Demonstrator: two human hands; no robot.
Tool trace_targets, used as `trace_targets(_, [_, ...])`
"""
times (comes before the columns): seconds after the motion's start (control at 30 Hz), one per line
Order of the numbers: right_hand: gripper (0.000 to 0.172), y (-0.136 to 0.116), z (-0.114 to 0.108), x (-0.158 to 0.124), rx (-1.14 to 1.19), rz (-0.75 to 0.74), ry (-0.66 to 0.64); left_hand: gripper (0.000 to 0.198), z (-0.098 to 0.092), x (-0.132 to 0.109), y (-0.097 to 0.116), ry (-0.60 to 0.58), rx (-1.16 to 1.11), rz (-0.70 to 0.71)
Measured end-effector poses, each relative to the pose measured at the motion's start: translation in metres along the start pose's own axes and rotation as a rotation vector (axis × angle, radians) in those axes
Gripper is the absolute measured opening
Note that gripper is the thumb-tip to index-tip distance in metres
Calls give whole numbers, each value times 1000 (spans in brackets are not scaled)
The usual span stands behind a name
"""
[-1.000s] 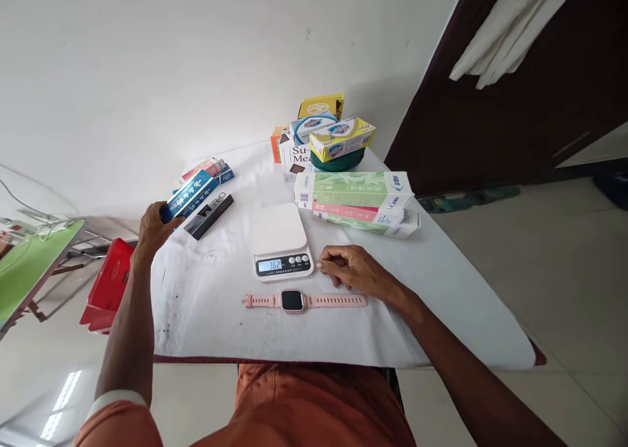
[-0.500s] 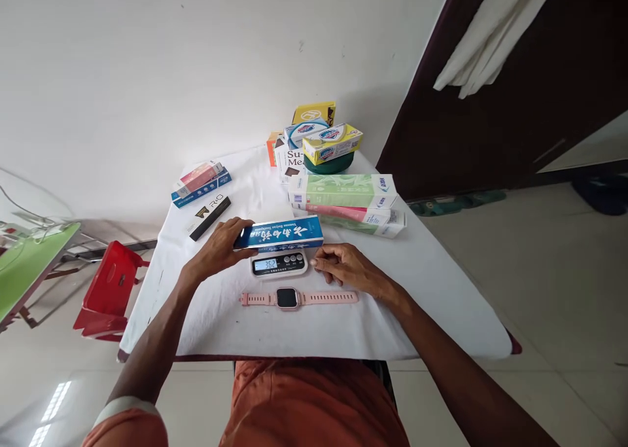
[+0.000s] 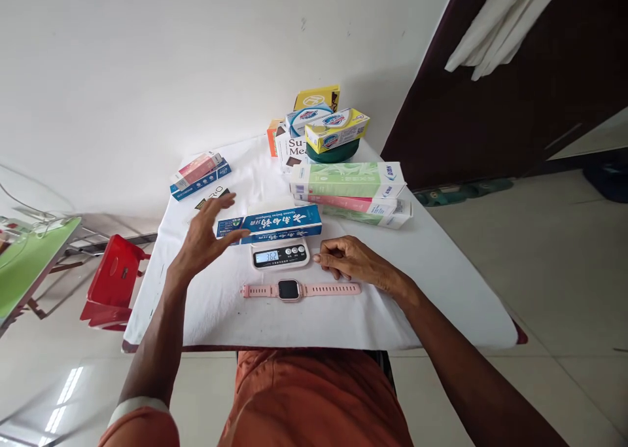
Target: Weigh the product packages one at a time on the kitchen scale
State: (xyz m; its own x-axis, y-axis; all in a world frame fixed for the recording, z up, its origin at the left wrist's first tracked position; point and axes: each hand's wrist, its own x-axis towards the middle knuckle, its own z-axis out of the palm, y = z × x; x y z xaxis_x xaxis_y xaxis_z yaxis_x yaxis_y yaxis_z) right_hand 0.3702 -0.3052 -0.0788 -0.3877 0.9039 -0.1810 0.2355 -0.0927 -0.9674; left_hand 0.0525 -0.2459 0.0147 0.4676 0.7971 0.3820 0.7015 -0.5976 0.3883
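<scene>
A blue toothpaste box (image 3: 282, 222) lies across the small white scale (image 3: 280, 255), whose display is lit. My left hand (image 3: 202, 236) is open at the box's left end, its thumb near the box and its fingers spread above the table. To the right of the scale, my right hand (image 3: 343, 258) rests on the cloth with its fingers curled together; nothing shows in it. A pink-strapped watch (image 3: 289, 290) lies flat in front of the scale. Behind my left hand is a dark box (image 3: 216, 194), partly hidden.
Green and pink long boxes (image 3: 346, 180) are stacked at the right. Behind them, a yellow soap box (image 3: 337, 130) sits on a green round object (image 3: 333, 152) among other boxes. Pink and blue boxes (image 3: 200, 178) lie at the back left. A red chair (image 3: 112, 277) stands left of the table.
My left hand has let go of the blue toothpaste box and moved left, its fingers opening. The box stays on the scale. The camera view has shifted slightly.
</scene>
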Motion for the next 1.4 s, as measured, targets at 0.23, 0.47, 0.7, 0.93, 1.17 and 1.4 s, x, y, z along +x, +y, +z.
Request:
trace_targets(0.23, [44, 3, 1, 2, -15, -18, 2, 59, -25, -5, 4, 262, 57, -48])
trace_targets(0.47, [44, 1, 0, 2, -28, 6, 9, 58, 8, 2, -3, -8, 92, -10])
trace_targets(0.7, [42, 3, -1, 1, -32, -20, 16, 48, 37, 3, -9, -241, 158, 21])
trace_targets(0.93, [40, 2, -3, 3, -38, -51, 22, 50, -12, 13, 20, -208, 80, 112])
trace_targets(1.17, [39, 2, -2, 0, -17, -41, 17, 52, 21, 92, 63, -106, 69, 284])
trace_targets(1.4, [39, 5, -2, 3, -25, -42, 30, 54, 56, 149, 62, -100, 127, 354])
